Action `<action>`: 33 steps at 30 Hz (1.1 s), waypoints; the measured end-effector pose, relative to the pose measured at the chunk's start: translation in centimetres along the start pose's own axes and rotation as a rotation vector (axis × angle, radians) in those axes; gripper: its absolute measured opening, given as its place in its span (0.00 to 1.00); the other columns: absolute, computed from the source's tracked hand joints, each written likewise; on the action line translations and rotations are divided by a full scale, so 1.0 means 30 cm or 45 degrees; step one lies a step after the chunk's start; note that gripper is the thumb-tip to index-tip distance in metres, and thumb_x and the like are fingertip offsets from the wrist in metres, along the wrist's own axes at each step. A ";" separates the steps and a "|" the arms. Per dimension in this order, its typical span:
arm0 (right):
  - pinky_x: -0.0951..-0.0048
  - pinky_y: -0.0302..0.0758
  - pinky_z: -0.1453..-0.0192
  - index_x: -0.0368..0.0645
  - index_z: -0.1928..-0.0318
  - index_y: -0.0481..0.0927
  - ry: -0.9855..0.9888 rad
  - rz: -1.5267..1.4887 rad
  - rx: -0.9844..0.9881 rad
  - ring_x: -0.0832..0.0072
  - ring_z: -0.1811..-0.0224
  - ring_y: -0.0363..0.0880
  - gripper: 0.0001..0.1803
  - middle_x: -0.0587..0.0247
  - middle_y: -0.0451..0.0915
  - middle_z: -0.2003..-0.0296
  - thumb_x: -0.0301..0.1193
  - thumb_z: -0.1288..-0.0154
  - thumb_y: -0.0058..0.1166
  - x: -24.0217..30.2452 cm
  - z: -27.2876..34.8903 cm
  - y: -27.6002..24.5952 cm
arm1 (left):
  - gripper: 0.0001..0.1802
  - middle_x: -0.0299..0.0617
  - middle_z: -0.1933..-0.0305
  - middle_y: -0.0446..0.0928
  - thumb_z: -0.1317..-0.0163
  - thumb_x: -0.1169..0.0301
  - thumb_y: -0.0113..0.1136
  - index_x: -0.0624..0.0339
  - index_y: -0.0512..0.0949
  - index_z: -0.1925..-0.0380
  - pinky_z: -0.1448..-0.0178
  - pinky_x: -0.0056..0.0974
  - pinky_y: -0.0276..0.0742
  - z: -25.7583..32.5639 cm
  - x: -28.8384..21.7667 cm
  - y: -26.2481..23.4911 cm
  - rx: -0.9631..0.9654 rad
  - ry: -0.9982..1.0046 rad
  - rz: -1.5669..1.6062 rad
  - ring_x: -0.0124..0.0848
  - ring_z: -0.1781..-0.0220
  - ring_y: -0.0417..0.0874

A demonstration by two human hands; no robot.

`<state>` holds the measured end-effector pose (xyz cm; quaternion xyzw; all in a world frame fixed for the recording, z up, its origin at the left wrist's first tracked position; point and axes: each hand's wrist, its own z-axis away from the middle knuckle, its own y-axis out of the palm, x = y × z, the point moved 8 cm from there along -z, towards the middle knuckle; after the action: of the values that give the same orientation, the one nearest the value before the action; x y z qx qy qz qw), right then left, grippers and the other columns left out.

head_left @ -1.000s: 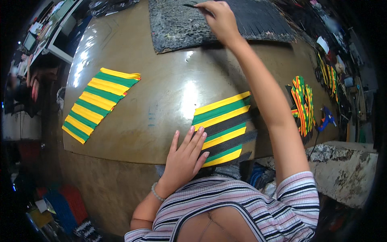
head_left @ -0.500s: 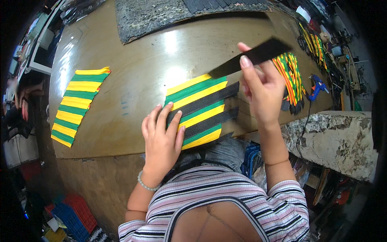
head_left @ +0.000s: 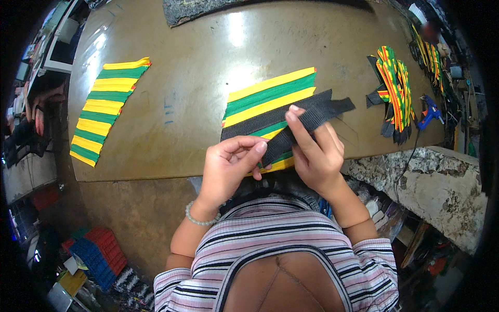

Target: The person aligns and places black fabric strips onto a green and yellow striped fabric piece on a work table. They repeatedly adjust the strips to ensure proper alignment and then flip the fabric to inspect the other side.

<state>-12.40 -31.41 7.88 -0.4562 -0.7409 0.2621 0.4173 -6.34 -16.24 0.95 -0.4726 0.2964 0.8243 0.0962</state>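
On the brown table, with a striped mat far left and a blue glue gun right, both hands' fingers pinch a black strap over the green-yellow striped piece, left hand at its lower end, right hand mid-length.

Layout across the counter, near edge to far.

Striped panel at the near edge, centre; webbing strip slanting over its right part. Second striped panel well apart to the left. Stack of patterned pieces to the right, glue gun just beside it. Mat at the far edge.
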 end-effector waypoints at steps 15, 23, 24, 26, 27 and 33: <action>0.79 0.78 0.61 0.40 0.39 0.77 0.638 -1.059 0.448 0.79 0.65 0.81 0.44 0.61 0.82 0.63 0.33 0.59 0.87 -0.034 0.026 0.064 | 0.07 0.44 0.65 0.83 0.37 0.77 0.69 0.62 0.84 0.59 0.62 0.37 0.80 0.018 -0.172 0.056 0.097 0.777 -0.842 0.36 0.66 0.83; 0.78 0.82 0.63 0.33 0.52 0.86 0.935 -1.184 0.267 0.78 0.70 0.85 0.09 0.57 0.86 0.65 0.22 0.32 0.64 -0.095 -0.056 0.128 | 0.09 0.35 0.57 0.84 0.39 0.71 0.70 0.56 0.85 0.58 0.47 0.44 0.74 0.049 -0.164 -0.022 -0.182 0.937 -1.397 0.37 0.54 0.82; 0.79 0.82 0.62 0.32 0.51 0.86 1.025 -1.298 0.111 0.78 0.69 0.85 0.09 0.58 0.86 0.65 0.22 0.30 0.63 -0.116 -0.058 0.117 | 0.09 0.33 0.55 0.84 0.39 0.70 0.70 0.55 0.85 0.58 0.44 0.45 0.72 0.052 -0.150 -0.038 -0.233 0.903 -1.585 0.36 0.51 0.81; 0.79 0.84 0.60 0.31 0.53 0.85 1.071 -1.391 0.011 0.78 0.68 0.85 0.09 0.59 0.87 0.64 0.23 0.30 0.64 -0.131 -0.077 0.119 | 0.11 0.31 0.51 0.83 0.40 0.68 0.70 0.53 0.85 0.57 0.41 0.47 0.69 0.070 -0.121 -0.042 -0.158 0.934 -1.648 0.35 0.46 0.79; 0.79 0.83 0.60 0.32 0.54 0.85 1.096 -1.358 0.063 0.78 0.67 0.85 0.09 0.59 0.87 0.64 0.23 0.32 0.66 -0.132 -0.086 0.136 | 0.11 0.31 0.51 0.83 0.40 0.68 0.70 0.53 0.85 0.57 0.41 0.47 0.69 0.083 -0.114 -0.049 -0.161 0.942 -1.653 0.35 0.46 0.79; 0.79 0.76 0.65 0.35 0.60 0.87 1.095 -1.202 0.365 0.83 0.70 0.80 0.10 0.67 0.85 0.69 0.29 0.35 0.70 -0.095 -0.139 0.324 | 0.10 0.34 0.52 0.82 0.40 0.70 0.70 0.54 0.85 0.58 0.44 0.44 0.73 0.097 -0.094 -0.074 -0.161 0.935 -1.585 0.36 0.48 0.80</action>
<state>-3.71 -29.58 1.45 -0.0858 -0.5863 -0.0589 0.8034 -5.95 -12.42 3.52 -0.8047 -0.0625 0.4205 0.4144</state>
